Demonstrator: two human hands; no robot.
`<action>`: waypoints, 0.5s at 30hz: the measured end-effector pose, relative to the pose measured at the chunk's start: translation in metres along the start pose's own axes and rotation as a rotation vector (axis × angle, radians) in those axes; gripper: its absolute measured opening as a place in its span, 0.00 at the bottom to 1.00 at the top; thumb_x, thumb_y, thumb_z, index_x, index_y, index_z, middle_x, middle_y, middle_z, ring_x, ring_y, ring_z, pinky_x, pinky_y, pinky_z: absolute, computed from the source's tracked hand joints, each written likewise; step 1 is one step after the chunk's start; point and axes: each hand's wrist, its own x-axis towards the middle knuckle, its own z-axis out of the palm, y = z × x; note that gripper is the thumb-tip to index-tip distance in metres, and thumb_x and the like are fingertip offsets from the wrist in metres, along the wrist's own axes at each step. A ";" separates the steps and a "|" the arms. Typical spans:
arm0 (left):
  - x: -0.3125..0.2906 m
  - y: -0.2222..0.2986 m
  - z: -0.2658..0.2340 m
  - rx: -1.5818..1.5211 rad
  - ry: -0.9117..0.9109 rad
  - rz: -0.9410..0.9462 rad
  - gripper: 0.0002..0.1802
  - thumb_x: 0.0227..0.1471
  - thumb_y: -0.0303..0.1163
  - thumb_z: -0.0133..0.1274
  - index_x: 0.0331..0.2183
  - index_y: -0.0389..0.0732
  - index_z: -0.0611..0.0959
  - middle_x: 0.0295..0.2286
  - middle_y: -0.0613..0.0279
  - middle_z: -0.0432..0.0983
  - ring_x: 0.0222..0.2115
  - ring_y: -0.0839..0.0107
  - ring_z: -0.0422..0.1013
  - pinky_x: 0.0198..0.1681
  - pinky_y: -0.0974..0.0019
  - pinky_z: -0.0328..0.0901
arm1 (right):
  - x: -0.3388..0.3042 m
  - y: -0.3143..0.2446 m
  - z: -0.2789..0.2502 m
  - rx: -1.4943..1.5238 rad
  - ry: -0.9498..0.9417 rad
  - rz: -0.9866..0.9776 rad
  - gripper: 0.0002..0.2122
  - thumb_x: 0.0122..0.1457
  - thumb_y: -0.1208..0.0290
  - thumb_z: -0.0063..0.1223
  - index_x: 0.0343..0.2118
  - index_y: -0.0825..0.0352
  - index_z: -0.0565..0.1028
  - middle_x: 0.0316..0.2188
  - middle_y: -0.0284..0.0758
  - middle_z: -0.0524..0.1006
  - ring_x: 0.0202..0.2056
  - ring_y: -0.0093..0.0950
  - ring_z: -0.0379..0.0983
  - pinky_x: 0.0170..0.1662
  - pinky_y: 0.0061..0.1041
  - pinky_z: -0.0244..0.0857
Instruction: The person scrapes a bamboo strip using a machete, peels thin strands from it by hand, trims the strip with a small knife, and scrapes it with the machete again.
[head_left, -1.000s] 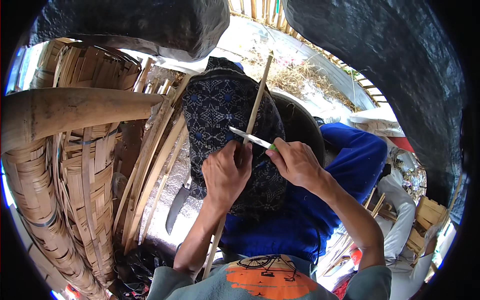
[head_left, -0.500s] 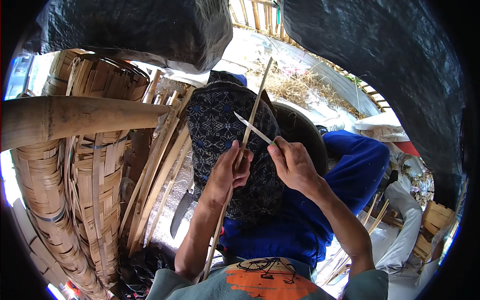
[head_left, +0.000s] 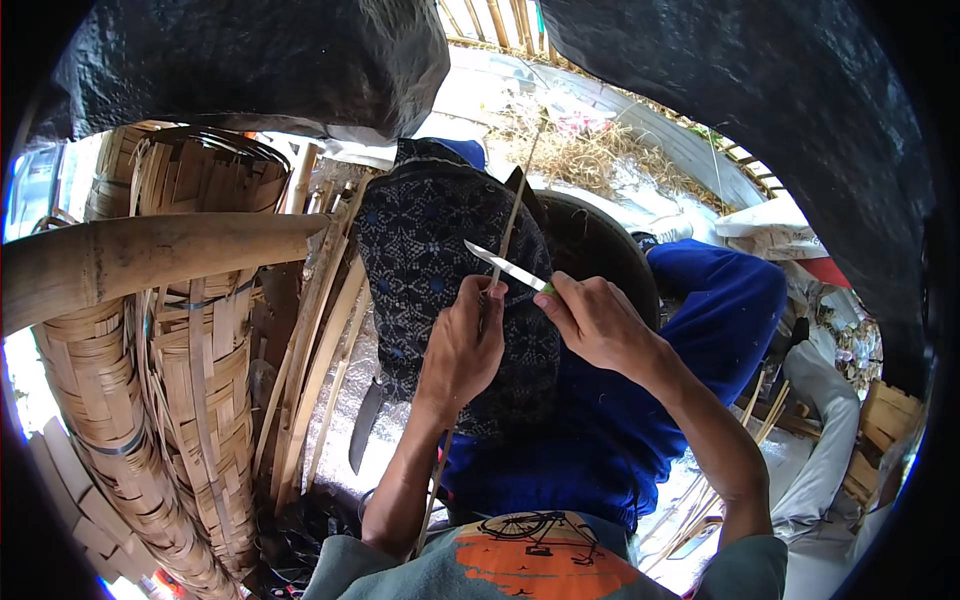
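My left hand (head_left: 462,345) pinches a long, thin bamboo strip (head_left: 513,215) just below a knife blade. The strip runs from beyond my knee back under my left forearm toward my shirt. In my right hand (head_left: 603,325), closed round its green handle, is a small knife (head_left: 508,266). Its blade points left and crosses the strip just above my left fingertips. Beneath both hands lies a dark patterned cloth (head_left: 415,250) over my leg. A broader dark blade (head_left: 366,425) rests beside the cloth, partly hidden by it.
Tall woven bamboo baskets (head_left: 205,370) stand at the left, with a thick bamboo pole (head_left: 170,250) across them. Split bamboo lengths (head_left: 318,390) lean beside my leg. Black sheeting (head_left: 760,110) hangs overhead. A round dark container (head_left: 600,240) sits beyond my right hand; dry straw (head_left: 590,155) lies farther off.
My left hand has turned so its back shows, and its fingers have moved up close to the blade. The strip now appears narrower, as if turned on edge. The whole view has shifted slightly.
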 end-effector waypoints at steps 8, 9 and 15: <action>0.001 -0.011 0.008 0.390 0.161 0.201 0.06 0.58 0.29 0.43 0.32 0.36 0.69 0.13 0.50 0.70 0.14 0.53 0.70 0.16 0.54 0.63 | 0.005 -0.001 0.014 -0.044 0.104 -0.090 0.15 0.60 0.64 0.49 0.21 0.68 0.65 0.07 0.39 0.64 0.10 0.37 0.67 0.13 0.32 0.60; 0.001 -0.007 0.009 0.471 0.086 0.074 0.06 0.58 0.29 0.43 0.32 0.37 0.69 0.16 0.49 0.72 0.16 0.53 0.71 0.19 0.53 0.64 | 0.005 0.001 0.017 -0.059 0.166 -0.122 0.15 0.60 0.64 0.49 0.20 0.68 0.65 0.06 0.39 0.63 0.10 0.37 0.67 0.13 0.32 0.61; 0.000 -0.014 0.015 0.487 0.136 0.160 0.05 0.58 0.29 0.43 0.33 0.38 0.69 0.12 0.51 0.69 0.13 0.53 0.68 0.17 0.53 0.63 | 0.007 0.003 0.021 -0.053 -0.023 0.028 0.16 0.60 0.63 0.49 0.20 0.68 0.65 0.07 0.40 0.66 0.11 0.38 0.68 0.13 0.32 0.62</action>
